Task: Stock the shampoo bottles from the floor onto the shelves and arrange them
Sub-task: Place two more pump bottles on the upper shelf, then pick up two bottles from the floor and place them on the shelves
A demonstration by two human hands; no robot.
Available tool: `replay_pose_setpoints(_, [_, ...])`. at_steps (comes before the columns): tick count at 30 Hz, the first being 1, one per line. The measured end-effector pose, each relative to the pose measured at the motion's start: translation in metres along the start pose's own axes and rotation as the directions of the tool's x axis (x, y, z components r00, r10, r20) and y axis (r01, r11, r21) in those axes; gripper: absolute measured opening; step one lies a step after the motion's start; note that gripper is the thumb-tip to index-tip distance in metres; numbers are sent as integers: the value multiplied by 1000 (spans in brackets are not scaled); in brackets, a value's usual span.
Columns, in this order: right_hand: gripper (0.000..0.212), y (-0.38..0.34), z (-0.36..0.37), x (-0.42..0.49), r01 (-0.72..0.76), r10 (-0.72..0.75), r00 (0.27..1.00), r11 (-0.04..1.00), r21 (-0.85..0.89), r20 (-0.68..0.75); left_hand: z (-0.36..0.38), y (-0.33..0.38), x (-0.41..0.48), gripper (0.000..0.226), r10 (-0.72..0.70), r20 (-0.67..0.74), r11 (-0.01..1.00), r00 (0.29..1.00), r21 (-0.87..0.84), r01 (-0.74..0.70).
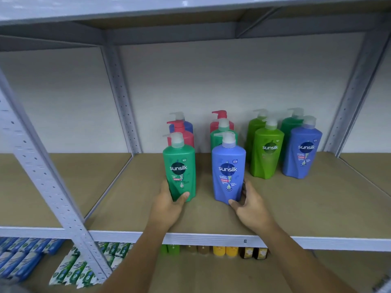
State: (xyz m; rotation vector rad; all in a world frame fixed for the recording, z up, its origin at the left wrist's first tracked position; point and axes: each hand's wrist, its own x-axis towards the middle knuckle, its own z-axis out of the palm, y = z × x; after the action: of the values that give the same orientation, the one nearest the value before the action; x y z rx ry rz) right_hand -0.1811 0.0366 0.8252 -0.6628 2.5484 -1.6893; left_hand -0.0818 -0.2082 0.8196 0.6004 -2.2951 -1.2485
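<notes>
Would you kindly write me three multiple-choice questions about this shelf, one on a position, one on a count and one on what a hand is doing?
1. Where does the nearest blue bottle stand relative to the nearest green bottle?
A. To its left
B. To its right
C. Directly behind it

2. How many lime-green bottles stand on the shelf?
A. Two
B. Four
C. None

3. What is the left hand doing?
A. Hanging free below the shelf
B. Lying flat on the shelf board
C. Gripping the nearest green bottle at its base

Answers:
1 B: the blue one, held by the right hand, is further right in the view.
2 A: one stands in front of the other.
3 C: its thumb curls across the bottle's lower front.
</notes>
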Motion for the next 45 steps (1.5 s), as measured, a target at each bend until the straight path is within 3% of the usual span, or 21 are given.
replay_pose_setpoints(7, [72,0,3,1,18,-19,1000,1000,-16,-14,8,-6,7,49,10,-42,966,999,258,2])
replay_pose_setpoints(12, [67,-5,2,-1,11,-12,1000,999,-45,-20,13,-18,16,81,-41,-8,938,999,345,41])
replay_pose_setpoints(19, [68,-7,3,1,-8,7,1000,995,-98,-19,12,-5,9,68,-32,-2,913,999,406,30])
replay_pose_setpoints(26, [59,-9,3,0,-27,25,1000,988,-151,-16,13,-6,7,80,-41,-7,915,999,402,40])
replay_pose_setpoints(29, [48,-12,4,-5,-48,52,999,976,-214,14,7,-1,-3,87,-34,31,903,999,430,17])
replay_pose_setpoints(32, [53,-19,1,-23,-63,95,992,935,-349,78,-4,16,-34,73,32,81,858,996,508,-69])
replay_pose_setpoints(35, [60,-25,-1,-54,95,25,982,786,-610,185,-14,16,-72,56,229,190,760,955,578,-297])
replay_pose_setpoints(39, [56,-32,-4,-97,318,-63,925,665,-675,374,-18,2,-117,55,339,296,743,893,498,-448])
replay_pose_setpoints(43, [58,-28,-5,-144,345,-117,909,749,-566,400,-16,-15,-174,55,289,290,845,912,371,-385])
replay_pose_setpoints(45, [57,-19,-2,-171,319,-108,909,801,-506,402,-11,-33,-201,57,216,351,862,911,370,-347])
